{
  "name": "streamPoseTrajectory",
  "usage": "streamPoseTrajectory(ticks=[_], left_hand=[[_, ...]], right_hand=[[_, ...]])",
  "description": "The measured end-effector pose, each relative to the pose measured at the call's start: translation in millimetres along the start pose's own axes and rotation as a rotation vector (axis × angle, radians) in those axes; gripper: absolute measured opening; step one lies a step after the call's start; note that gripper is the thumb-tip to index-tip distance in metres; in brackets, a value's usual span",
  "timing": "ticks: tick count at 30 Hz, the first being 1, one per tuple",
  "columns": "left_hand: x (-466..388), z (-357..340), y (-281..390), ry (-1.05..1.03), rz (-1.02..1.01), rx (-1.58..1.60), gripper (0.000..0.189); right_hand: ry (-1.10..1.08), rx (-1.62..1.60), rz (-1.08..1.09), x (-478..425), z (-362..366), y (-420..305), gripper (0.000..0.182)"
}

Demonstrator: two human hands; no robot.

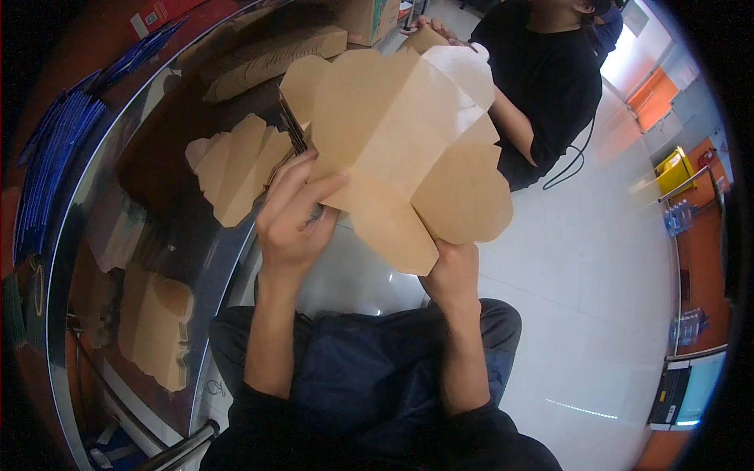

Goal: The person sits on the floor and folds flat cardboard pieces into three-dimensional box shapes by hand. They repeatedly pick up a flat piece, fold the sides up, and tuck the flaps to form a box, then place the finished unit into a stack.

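Note:
A kraft paperboard food-box blank (383, 135) lies unfolded in front of me above my lap, its flaps spread and creased. Layered edges on its left side show several blanks stacked under it. My left hand (297, 212) grips the left edge, its fingertips on the top sheet and the thumb lower down. From below, my right hand (453, 271) holds the near flaps, its fingers partly hidden behind the board. Just left of my left hand, a further stack of blanks (235, 165) rests at the table's edge.
On the metal-edged table (159, 159) at left are a row of nested paperboard pieces (277, 65) and another blank stack (159, 324). Blue folded sheets (56, 171) lie beyond. A co-worker (539, 88) sits opposite, hands at a paperboard piece. Water bottles (680, 218) stand far right.

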State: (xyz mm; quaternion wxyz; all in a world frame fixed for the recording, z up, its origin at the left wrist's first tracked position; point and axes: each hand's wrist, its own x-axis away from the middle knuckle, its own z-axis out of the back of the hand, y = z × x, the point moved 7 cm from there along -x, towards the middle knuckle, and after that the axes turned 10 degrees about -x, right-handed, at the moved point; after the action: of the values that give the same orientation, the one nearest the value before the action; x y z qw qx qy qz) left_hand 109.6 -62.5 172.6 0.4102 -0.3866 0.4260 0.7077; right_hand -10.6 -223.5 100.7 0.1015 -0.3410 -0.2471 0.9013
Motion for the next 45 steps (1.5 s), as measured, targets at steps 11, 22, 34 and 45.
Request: streamPoseTrajectory(ticks=[11, 22, 34, 45], left_hand=[[19, -10, -18, 0.191, 0.082, 0.37, 0.047], [38, -40, -39, 0.067, 0.575, 0.703, 0.046], [17, -26, -50, -0.355, 0.458, 0.725, 0.09], [25, -33, -24, -0.7, 0.474, 0.752, 0.066]], right_hand=[[-0.073, -0.009, -0.093, 3, -11, 6, 0.012], [0.286, -0.213, 0.075, -6, 16, -7, 0.01], [-0.009, -0.365, 0.002, 1, 51, 42, 0.023], [0.594, -0.613, -0.358, 50, 114, -12, 0.019]])
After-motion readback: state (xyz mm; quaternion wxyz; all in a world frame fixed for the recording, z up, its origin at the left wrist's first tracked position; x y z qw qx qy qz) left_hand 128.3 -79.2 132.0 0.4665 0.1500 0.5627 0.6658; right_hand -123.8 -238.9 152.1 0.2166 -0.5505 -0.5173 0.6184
